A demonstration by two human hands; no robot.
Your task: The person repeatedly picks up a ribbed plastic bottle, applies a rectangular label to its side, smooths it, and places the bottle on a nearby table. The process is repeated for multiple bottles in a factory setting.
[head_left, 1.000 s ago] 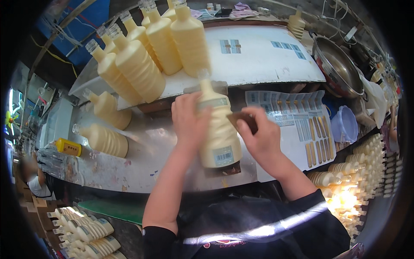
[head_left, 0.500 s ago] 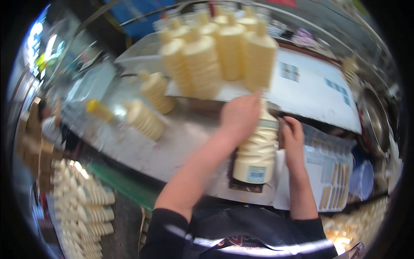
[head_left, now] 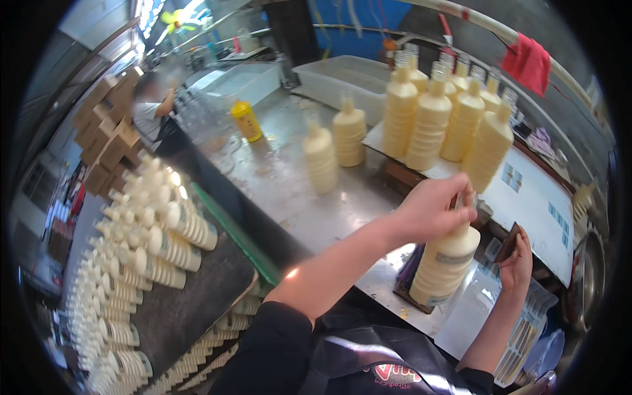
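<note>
My left hand [head_left: 436, 207] is closed around the neck of a cream-coloured ribbed bottle [head_left: 444, 268] near the table's front edge. Pale labels show on the bottle's side, and its base is by a dark block [head_left: 416, 301]. To the right, my right hand [head_left: 516, 264] pinches a small flat brown piece [head_left: 506, 245], held apart from the bottle. Beyond my left hand, several similar cream bottles [head_left: 431, 128] with clear necks stand on a raised white board [head_left: 526, 192]. Two more bottles, one of them the nearer bottle [head_left: 320, 158], stand on the metal table [head_left: 276, 191].
A yellow bottle [head_left: 246, 121] and a clear plastic tub [head_left: 352, 74] are farther back. At right lie a tray of slim strips [head_left: 523, 339] and a metal basin [head_left: 590, 276]. Rows of cream bottles [head_left: 141, 276] fill the lower left. Another person [head_left: 150, 115] is beyond the table.
My view has swung to the left, so the table and bottles appear farther right. My left hand stays on the bottle's neck. The right hand with the brown piece is now farther from the bottle.
</note>
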